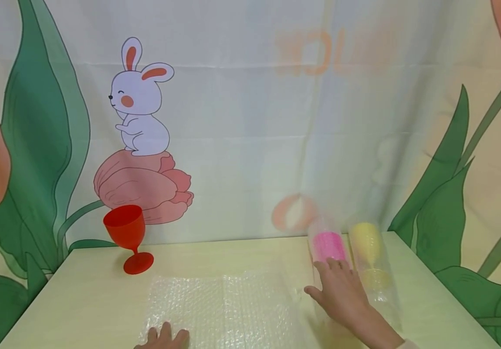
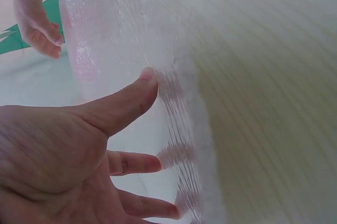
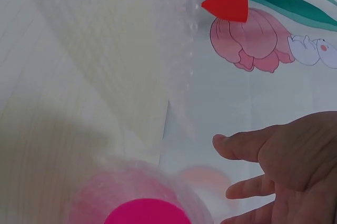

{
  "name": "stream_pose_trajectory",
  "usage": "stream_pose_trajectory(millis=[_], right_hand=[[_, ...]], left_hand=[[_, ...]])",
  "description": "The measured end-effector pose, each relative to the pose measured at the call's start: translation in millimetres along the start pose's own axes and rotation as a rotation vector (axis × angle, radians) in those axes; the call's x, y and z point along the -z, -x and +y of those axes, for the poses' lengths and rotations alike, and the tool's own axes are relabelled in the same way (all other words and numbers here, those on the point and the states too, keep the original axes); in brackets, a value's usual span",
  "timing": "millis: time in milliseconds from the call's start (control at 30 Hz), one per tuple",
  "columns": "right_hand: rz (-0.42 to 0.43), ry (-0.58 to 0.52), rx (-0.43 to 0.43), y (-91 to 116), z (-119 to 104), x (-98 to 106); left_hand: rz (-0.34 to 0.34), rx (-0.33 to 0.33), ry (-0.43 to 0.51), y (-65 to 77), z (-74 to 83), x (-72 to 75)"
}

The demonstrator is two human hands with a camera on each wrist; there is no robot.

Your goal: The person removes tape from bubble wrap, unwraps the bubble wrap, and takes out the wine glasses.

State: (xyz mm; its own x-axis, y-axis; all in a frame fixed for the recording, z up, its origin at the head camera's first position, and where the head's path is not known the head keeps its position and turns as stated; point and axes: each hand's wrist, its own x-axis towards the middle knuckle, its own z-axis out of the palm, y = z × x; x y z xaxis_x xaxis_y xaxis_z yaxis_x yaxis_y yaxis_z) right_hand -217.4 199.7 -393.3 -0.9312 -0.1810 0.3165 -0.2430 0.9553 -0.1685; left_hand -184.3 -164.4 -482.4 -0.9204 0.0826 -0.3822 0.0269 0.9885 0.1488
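A sheet of bubble wrap (image 1: 228, 310) lies flat at the front middle of the table. My left hand (image 1: 163, 338) rests at its left front part, and in the left wrist view its spread fingertips touch the film near an edge. My right hand (image 1: 342, 293), thumb held apart and fingers extended, is over a bubble-wrapped pink cup (image 1: 329, 246) lying on its side. The hand overlaps the lower end of that roll. In the right wrist view, the cup's round pink end (image 3: 148, 214) shows inside the wrap, with the fingers apart from it.
Beside the pink roll, a yellow goblet (image 1: 367, 242) lies wrapped in bubble wrap. A bare red goblet (image 1: 126, 230) stands upright at the back left of the pale table (image 1: 67, 300). Behind the table hangs a curtain (image 1: 233, 145) printed with a rabbit and tulips.
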Motion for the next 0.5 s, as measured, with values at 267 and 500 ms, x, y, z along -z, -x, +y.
stream_pose_trajectory(millis=[267, 500], right_hand=[[-0.043, -0.030, -0.077, -7.1, 17.7, -2.9], [-0.032, -0.099, -0.123, -13.6, 30.0, -11.0]], left_hand=[[-0.013, -0.011, -0.008, 0.8, 0.0, 4.0], [-0.012, -0.008, -0.018, -1.9, -0.9, 3.6]])
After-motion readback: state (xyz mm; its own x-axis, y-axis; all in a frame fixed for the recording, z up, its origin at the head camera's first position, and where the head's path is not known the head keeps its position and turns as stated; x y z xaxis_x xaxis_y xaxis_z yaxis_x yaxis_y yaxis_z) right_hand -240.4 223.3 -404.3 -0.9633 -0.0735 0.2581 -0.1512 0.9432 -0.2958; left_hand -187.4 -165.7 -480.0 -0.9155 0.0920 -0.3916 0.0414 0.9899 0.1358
